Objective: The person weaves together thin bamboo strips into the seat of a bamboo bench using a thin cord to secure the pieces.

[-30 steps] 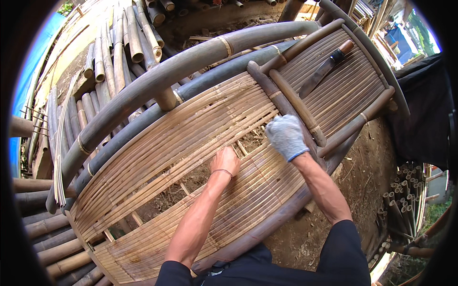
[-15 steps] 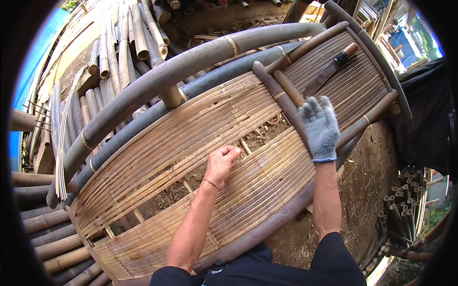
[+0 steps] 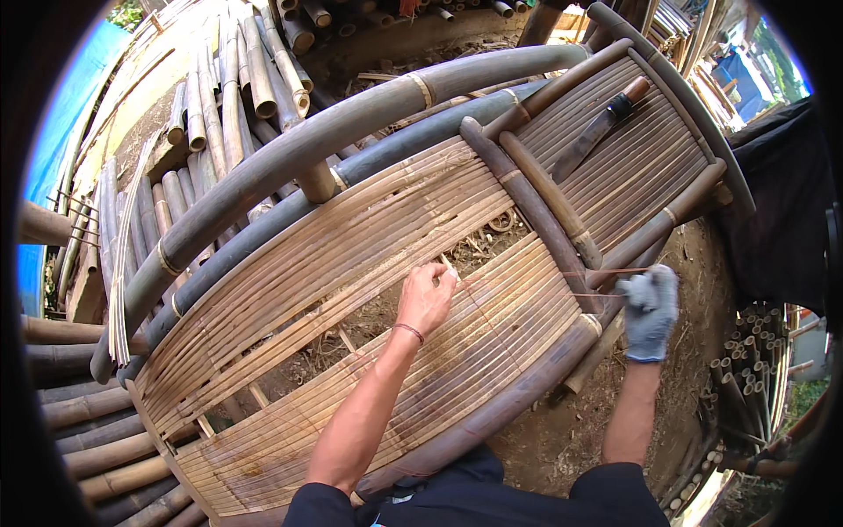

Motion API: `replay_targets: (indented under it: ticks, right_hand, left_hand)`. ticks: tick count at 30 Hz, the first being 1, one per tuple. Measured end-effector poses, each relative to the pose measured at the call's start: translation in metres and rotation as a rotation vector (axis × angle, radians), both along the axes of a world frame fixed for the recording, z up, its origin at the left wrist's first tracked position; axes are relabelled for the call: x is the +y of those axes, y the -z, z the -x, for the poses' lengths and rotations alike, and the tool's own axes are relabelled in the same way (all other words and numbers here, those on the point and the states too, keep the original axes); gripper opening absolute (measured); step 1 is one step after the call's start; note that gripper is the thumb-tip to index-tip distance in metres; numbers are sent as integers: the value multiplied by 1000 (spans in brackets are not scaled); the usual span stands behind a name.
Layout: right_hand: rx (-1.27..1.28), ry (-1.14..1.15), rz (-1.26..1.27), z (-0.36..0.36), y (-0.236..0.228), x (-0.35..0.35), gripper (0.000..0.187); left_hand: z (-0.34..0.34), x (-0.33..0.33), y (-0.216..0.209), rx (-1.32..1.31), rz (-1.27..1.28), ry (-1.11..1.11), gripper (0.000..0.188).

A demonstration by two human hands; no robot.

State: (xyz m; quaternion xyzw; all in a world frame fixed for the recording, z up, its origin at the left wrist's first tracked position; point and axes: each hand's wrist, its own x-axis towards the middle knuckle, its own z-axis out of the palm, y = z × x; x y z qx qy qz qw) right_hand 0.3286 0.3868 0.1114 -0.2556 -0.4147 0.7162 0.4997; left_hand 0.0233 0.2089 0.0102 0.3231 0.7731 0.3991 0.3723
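Note:
A bamboo bench with a long slatted seat (image 3: pixel 500 325) spreads out in front of me. Bare and closed in a pinch, my left hand (image 3: pixel 428 299) is over the gap between the two bands of slats, by a short crosspiece. A thin reddish string (image 3: pixel 549 275) runs from there to the right across the slats. Its other end is in my right hand (image 3: pixel 650 303), which wears a grey glove and is closed beyond the bench's near right corner. A long knife (image 3: pixel 597 132) with a brown handle lies on the smaller slatted panel (image 3: pixel 654 158) at the right.
A thick bamboo backrest rail (image 3: pixel 290 149) curves along the bench's far side. Piles of cut bamboo poles (image 3: pixel 219 105) lie behind it, with more poles at the lower left (image 3: pixel 105 452). Thin bamboo tubes (image 3: pixel 746 373) stand bundled at the right, below a dark cloth (image 3: pixel 781 202).
My gloved hand has moved right and toward me, off the bench's crossbar, drawing the string out. My left hand has shifted slightly right and stays pinched.

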Motion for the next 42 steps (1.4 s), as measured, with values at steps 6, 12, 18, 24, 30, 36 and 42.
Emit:
replay_targets:
  ticks: [6, 12, 18, 24, 30, 36, 42]
  right_hand:
    - [-1994, 626, -963, -188, -2, 50, 16]
    - [-1555, 504, -1337, -12, 33, 12, 41]
    - [-1311, -317, -1407, 152, 90, -11, 25]
    - [-1459, -334, -1406, 162, 119, -10, 34]
    - [-1105, -283, -1204, 144, 94, -31, 28]
    - [-1571, -340, -1257, 145, 87, -74, 26]
    - [-1407, -942, -849, 131, 24, -38, 26]
  left_hand:
    - [-30, 8, 9, 195, 366, 74, 49]
    - [-40, -5, 32, 418, 196, 2, 44]
    - [-55, -10, 36, 681, 22, -58, 31]
    - [-52, -13, 43, 682, -30, -70, 28]
    - [-51, -13, 43, 684, -9, -85, 27]
    - [-52, -10, 39, 695, -9, -84, 28]
    - [-53, -13, 49, 710, -17, -107, 28]
